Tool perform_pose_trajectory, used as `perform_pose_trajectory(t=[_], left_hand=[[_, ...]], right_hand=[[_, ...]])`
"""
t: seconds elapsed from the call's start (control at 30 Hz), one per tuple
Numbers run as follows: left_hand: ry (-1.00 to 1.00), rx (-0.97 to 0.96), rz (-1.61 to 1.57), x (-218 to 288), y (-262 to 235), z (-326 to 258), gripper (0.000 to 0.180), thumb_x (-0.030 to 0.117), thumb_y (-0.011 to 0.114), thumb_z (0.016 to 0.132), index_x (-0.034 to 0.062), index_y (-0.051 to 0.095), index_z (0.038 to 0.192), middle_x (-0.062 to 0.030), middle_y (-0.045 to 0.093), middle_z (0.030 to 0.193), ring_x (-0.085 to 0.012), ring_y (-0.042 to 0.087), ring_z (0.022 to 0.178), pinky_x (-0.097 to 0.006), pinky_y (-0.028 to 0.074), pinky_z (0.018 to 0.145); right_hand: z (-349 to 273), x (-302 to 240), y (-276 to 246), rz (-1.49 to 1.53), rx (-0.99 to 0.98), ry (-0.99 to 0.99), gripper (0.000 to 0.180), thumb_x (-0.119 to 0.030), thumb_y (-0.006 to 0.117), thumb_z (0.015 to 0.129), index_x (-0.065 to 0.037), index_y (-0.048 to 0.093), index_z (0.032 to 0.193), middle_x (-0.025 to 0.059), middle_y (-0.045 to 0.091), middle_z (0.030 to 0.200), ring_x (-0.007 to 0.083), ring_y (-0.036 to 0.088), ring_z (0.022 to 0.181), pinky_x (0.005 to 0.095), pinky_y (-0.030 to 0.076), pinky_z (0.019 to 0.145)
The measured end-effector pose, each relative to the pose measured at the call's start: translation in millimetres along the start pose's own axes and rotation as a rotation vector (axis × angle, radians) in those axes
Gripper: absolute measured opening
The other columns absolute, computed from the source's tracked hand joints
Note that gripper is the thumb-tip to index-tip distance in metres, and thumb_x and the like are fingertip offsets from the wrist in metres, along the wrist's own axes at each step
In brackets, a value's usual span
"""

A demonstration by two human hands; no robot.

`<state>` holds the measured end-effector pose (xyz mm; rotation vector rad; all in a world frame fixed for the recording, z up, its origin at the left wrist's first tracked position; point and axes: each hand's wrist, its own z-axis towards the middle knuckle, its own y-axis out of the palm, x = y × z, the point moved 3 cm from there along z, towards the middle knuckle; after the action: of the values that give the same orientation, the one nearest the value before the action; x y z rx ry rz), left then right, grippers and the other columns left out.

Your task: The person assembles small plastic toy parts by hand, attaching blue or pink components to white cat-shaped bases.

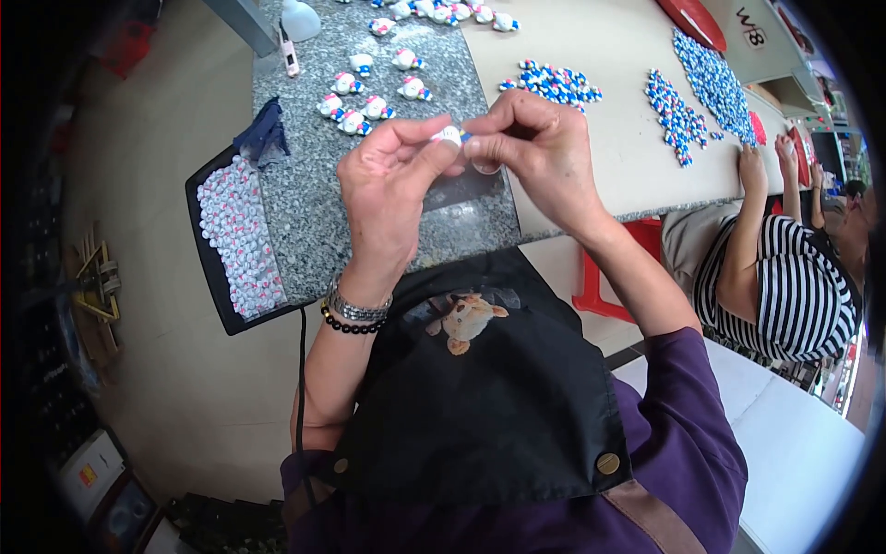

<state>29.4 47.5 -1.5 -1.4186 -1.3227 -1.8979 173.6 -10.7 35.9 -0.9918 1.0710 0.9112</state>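
Observation:
Above the near edge of the granite slab [314,198], both my hands meet at a small white-and-blue figurine [449,136]. My left hand [388,185] is closed, pinching its white head between thumb and fingers. From the other side my right hand [554,152] pinches at its blue end, thumb against forefinger; the fingertips partly hide that end. Just beyond my left hand lie several white figurines [353,121] with pink and blue parts. More of the same kind [434,11] are gathered at the slab's far edge.
At left, a black tray [210,286] holds many small white heads [238,231]. A dark blue cloth [265,134], a white bottle [300,18] and a pen-like tool [289,55] lie nearby. Blue-and-white pieces [554,83] lie in heaps rightward. A person in stripes [784,286] sits at right.

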Motion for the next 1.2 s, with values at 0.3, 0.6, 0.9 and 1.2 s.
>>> perform_pose_trajectory(t=[0.3,0.6,0.9,1.2], left_hand=[[0.187,0.200,0.295,5.5,-22.4,-20.4,0.027,0.017,0.071,0.089,-0.0057,0.062,0.100,-0.0122,0.068,0.097,-0.0069,0.061,0.078,-0.021,0.047,0.063],[-0.623,-0.246,0.463,-7.4,-174.7,-220.0,0.027,0.022,0.063,0.092,0.0041,0.063,0.073,-0.0028,0.062,0.064,-0.0085,0.054,0.055,-0.025,0.040,0.051],[-0.702,0.683,0.651,-46.9,-422.8,-158.5,0.027,0.032,0.058,0.092,0.0083,0.062,0.079,0.0002,0.054,0.066,-0.0095,0.050,0.056,-0.027,0.040,0.050],[-0.768,0.895,1.303,-134.9,-534.9,38.3,0.075,0.069,0.049,0.083,0.0177,0.041,0.138,-0.0212,0.048,0.138,-0.0447,0.039,0.130,-0.060,0.037,0.100]], right_hand=[[85.3,51.4,-26.2,-0.192,-0.031,0.271,0.010,-0.005,0.070,0.083,0.000,0.068,0.092,0.0006,0.062,0.070,0.0061,0.056,0.060,0.0208,0.042,0.051],[111.2,76.4,-35.5,-0.614,-0.112,0.215,0.021,-0.010,0.066,0.087,-0.003,0.069,0.107,0.0009,0.064,0.078,0.0065,0.056,0.066,0.0228,0.045,0.057],[91.8,43.9,-57.0,-0.571,0.155,0.187,0.028,-0.010,0.064,0.091,-0.006,0.067,0.118,-0.0037,0.057,0.076,0.0020,0.045,0.062,0.0169,0.035,0.055],[63.8,11.5,-63.0,-0.680,0.321,0.187,0.024,-0.011,0.062,0.093,-0.003,0.067,0.115,-0.0031,0.060,0.076,0.0007,0.045,0.059,0.0149,0.030,0.049]])
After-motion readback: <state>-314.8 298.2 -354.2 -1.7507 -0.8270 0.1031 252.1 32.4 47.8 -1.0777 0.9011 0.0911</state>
